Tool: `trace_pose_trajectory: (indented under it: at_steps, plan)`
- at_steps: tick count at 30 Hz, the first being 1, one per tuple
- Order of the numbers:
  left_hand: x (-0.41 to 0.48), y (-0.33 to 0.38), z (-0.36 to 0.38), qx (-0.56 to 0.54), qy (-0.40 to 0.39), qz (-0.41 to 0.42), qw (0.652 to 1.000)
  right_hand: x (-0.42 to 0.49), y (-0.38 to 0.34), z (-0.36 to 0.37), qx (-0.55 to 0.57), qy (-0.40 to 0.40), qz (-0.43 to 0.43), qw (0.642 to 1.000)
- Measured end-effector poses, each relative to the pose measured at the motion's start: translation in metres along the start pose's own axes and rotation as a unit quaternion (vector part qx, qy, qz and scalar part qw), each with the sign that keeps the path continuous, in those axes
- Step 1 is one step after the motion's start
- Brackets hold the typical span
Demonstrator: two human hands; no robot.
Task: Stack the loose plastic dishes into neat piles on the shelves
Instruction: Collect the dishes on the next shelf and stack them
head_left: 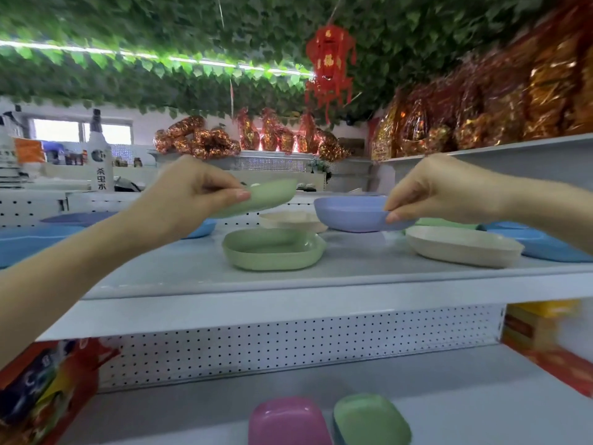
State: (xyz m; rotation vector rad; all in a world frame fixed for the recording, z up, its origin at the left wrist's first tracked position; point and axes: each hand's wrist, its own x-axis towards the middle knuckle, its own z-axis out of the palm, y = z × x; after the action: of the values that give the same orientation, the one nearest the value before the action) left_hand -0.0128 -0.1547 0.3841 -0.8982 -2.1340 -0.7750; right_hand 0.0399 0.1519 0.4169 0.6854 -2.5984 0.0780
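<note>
My left hand (pixel 192 194) pinches the rim of a green dish (pixel 266 195) and holds it tilted above the upper shelf (pixel 288 277). My right hand (pixel 439 191) pinches the rim of a purple-blue dish (pixel 349 213), lifted slightly over a cream dish (pixel 288 220). Below the raised green one, another green dish (pixel 272 252) lies flat on the shelf. A second cream dish (pixel 462 248) sits to the right, with blue dishes (pixel 552 248) behind it. More blue dishes (pixel 29 245) lie at the left.
On the lower shelf (pixel 449 396) a pink dish (pixel 285 422) and a green dish (pixel 369 419) stacked on a blue one sit at the front. Snack bags (pixel 48 390) fill its left end, boxes (pixel 539 329) its right. A white perforated back panel (pixel 288 342) separates the shelves.
</note>
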Motion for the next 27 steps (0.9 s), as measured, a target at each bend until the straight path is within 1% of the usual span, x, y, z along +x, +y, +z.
trace_pose_trajectory:
  at_steps: [3,5,9,12,14,18,21,23,26,27]
  plan:
    - [0.001,0.007,0.008,-0.020,-0.018,0.004,1.000,-0.016,0.013,0.006,0.015,-0.070,0.000,0.997]
    - [0.002,0.007,0.011,-0.032,-0.019,0.013,0.999,-0.024,0.018,0.010,0.022,-0.101,-0.015,0.995]
    - [0.010,0.001,0.017,-0.053,-0.062,0.027,0.996,-0.024,0.027,0.012,0.060,-0.108,-0.030,0.992]
    - [0.015,-0.003,0.023,-0.027,-0.118,0.034,0.992,-0.020,0.032,0.015,0.067,-0.128,-0.032,0.989]
    - [0.014,-0.004,0.025,-0.031,-0.150,0.032,0.988,-0.019,0.035,0.016,0.076,-0.133,-0.030,0.988]
    - [0.005,-0.002,0.022,-0.039,-0.207,-0.018,0.977,-0.017,0.041,0.018,0.119,-0.133,-0.024,0.984]
    - [0.000,-0.009,0.020,-0.009,-0.258,-0.053,0.965,-0.014,0.042,0.018,0.146,-0.147,-0.019,0.978]
    - [-0.004,-0.006,0.019,-0.007,-0.271,-0.056,0.961,-0.012,0.041,0.018,0.139,-0.150,-0.023,0.979]
    - [-0.006,0.008,0.020,-0.057,-0.256,-0.069,0.962,-0.009,0.039,0.017,0.136,-0.143,-0.021,0.980]
    - [-0.006,0.011,0.020,-0.047,-0.264,-0.073,0.961,-0.008,0.038,0.017,0.137,-0.139,-0.019,0.981]
